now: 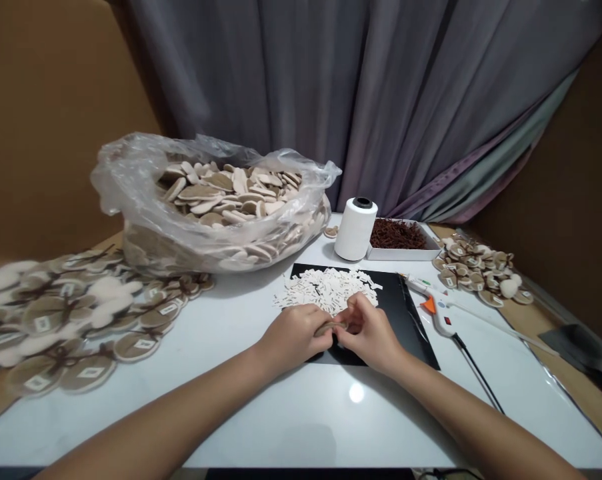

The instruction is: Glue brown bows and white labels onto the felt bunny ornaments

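My left hand [295,337] and my right hand [371,333] meet over the near edge of a black mat [401,313]. Between their fingertips they pinch a small tan piece [331,327], partly hidden by my fingers. Its exact shape does not show. Just beyond my fingers lies a heap of small white paper labels [325,288] on the mat, close to both hands.
A plastic bag of beige discs [215,200] stands at the back left, with finished tan-and-white pieces [65,320] spread to its left. A thread spool [355,229], a tray of brown fibres [398,240], more pieces [473,270] and a corded glue gun [438,310] lie to the right.
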A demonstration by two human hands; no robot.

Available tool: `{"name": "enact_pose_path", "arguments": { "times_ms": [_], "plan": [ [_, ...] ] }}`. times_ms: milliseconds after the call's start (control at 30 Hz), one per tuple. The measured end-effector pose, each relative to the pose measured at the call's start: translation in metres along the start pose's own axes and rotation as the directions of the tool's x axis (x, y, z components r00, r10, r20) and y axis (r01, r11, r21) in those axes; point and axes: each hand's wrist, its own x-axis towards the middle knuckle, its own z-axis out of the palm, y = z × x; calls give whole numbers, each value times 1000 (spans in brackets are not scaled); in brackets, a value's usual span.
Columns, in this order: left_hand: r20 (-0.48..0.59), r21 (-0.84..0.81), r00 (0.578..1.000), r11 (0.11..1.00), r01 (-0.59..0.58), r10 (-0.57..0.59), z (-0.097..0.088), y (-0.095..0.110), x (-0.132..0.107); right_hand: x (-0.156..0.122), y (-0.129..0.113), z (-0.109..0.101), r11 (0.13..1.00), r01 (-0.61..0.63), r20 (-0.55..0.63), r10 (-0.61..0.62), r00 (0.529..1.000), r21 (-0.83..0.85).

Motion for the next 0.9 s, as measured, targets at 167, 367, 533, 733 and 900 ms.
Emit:
{"name": "enact_pose_path", "arguments": {
  "times_ms": [167,367,533,733,900],
  "plan": [
    [-27,28,997,997,-76,77,1,-2,-1,1,-1,2,997,-19,8,18,1000,73],
    [33,-110,999,994,-30,34,-1,-4,-1,1,-2,2,986,-39,28,35,999,164],
    [126,-154,992,988,31,-12,-3,-5,0,1,1,0,976,-71,39,64,997,204],
    [150,-221,988,975,-2,36,-9,-6,4,1,-2,-4,969,-89,88,71,994,232],
    [138,-207,989,978,-22,52,-3,-8,2,0,0,-4,974,-71,113,47,992,214]
  ]
}}
